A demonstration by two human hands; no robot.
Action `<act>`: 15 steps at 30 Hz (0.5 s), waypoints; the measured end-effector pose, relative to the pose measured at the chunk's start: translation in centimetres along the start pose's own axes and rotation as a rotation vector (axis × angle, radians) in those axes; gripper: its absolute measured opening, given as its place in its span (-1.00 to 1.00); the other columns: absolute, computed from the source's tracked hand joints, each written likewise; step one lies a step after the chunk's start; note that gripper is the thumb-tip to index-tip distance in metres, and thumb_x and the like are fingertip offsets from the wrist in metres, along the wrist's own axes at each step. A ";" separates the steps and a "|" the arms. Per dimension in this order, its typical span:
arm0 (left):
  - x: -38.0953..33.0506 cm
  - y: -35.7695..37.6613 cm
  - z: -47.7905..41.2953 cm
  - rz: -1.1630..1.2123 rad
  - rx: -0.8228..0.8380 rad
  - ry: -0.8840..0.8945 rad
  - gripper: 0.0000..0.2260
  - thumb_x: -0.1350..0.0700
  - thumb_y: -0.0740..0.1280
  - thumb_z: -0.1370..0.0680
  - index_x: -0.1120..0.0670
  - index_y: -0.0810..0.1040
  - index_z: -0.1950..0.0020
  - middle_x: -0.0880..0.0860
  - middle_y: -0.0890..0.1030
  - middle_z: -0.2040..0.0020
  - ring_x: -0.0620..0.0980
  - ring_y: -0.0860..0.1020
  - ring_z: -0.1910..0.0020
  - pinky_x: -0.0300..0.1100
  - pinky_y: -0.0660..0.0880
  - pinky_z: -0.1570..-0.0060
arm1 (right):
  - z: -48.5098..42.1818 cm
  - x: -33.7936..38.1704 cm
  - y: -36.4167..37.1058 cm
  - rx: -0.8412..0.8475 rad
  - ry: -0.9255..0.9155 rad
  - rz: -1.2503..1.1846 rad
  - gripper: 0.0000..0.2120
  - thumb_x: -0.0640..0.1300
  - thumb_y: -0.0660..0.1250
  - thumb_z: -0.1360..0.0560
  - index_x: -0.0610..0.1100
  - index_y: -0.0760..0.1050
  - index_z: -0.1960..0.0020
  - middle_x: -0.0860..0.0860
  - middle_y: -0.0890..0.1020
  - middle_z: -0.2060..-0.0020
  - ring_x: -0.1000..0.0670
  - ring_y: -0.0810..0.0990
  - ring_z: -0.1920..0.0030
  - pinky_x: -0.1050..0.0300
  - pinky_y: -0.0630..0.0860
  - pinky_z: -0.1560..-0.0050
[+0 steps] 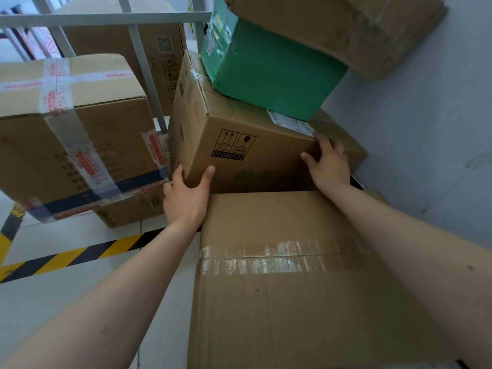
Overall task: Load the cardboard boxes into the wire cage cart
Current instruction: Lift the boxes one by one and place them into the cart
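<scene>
Both bare arms reach out straight ahead. The left grip holds the low left corner of the marked box, with the thumb on the front and the fingers curled round the side. The right grip holds its top right corner, with the thumb on the front and the fingers bent over the edge. One green box leans on top of the marked box. One big box sits just in front of it. One taped box stands to its left. One crushed box is high above it. Grey cage bars stand behind it to the left, with one more box past them. That makes five brown boxes and one green.
</scene>
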State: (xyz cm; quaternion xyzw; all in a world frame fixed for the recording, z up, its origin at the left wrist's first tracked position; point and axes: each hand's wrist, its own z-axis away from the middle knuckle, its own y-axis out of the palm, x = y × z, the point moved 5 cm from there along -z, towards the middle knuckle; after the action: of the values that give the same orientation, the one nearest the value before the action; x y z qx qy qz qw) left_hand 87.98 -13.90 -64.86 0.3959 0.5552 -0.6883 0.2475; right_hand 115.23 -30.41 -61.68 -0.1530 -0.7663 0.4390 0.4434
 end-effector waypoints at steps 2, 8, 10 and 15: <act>-0.1 -0.4 -0.1 -0.025 -0.007 0.028 -0.18 -0.50 0.16 -0.41 -0.08 0.18 -0.55 0.09 0.31 -0.43 0.15 0.38 -0.36 0.05 0.35 -0.27 | -0.1 0.0 -0.3 -0.003 -0.012 0.006 -0.48 0.10 0.28 -0.58 0.06 0.25 -0.49 -0.16 0.26 -0.47 -0.30 0.31 -0.40 -0.15 0.35 -0.35; 0.0 -0.2 -0.1 -0.045 0.047 0.043 -0.17 -0.46 0.16 -0.44 -0.05 0.09 -0.58 0.09 0.23 -0.47 0.15 0.34 -0.39 0.07 0.34 -0.29 | 0.1 -0.5 -0.6 0.020 0.043 -0.034 -0.38 0.14 0.31 -0.55 -0.02 0.21 -0.52 -0.14 0.23 -0.48 -0.26 0.32 -0.42 -0.13 0.40 -0.30; 0.2 0.5 0.2 0.009 0.102 0.010 -0.18 -0.40 0.20 -0.48 -0.05 -0.02 -0.59 0.08 0.13 -0.53 0.17 0.24 -0.45 0.10 0.25 -0.37 | 0.7 -0.8 -0.9 0.070 0.029 -0.018 -0.32 0.13 0.34 -0.53 -0.01 0.14 -0.54 -0.13 0.18 -0.51 -0.25 0.29 -0.44 -0.15 0.39 -0.31; 1.2 0.7 0.9 -0.014 0.102 -0.242 -0.28 -0.25 0.23 -0.53 0.01 0.04 -0.58 0.13 0.04 -0.53 0.22 0.09 -0.48 0.10 0.15 -0.41 | 2.6 -3.2 -2.7 0.168 0.032 0.183 -0.16 0.24 0.35 -0.48 0.09 -0.04 -0.58 -0.11 0.02 -0.57 -0.26 0.13 -0.52 -0.21 0.30 -0.42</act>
State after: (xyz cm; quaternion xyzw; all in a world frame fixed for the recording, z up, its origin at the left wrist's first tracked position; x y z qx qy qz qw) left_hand 87.63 -14.80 -66.13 0.3181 0.4884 -0.7600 0.2874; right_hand 115.30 -35.31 -61.78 -0.1918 -0.7024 0.5379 0.4248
